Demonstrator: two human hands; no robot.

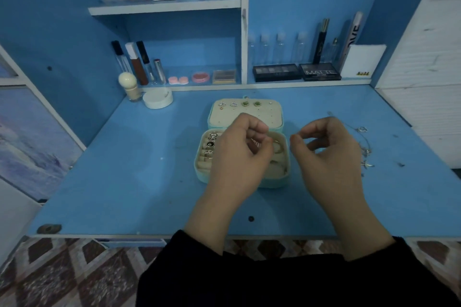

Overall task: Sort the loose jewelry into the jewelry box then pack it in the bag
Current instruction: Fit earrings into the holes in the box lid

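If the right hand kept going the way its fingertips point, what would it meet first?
Probably the left hand: the right hand points leftward at its curled fingers, above the open mint-green jewelry box. Height is unclear.

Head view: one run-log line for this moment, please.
jewelry box: open | left hand: curled above box | right hand: curled beside box | held: unclear | necklaces: loose on desk

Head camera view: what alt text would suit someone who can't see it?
A person's left hand hovers above an open mint-green jewelry box on a blue desk, the right hand beside it, both with curled fingers. Rings sit in the box, earrings on its lid; loose necklaces lie to the right.
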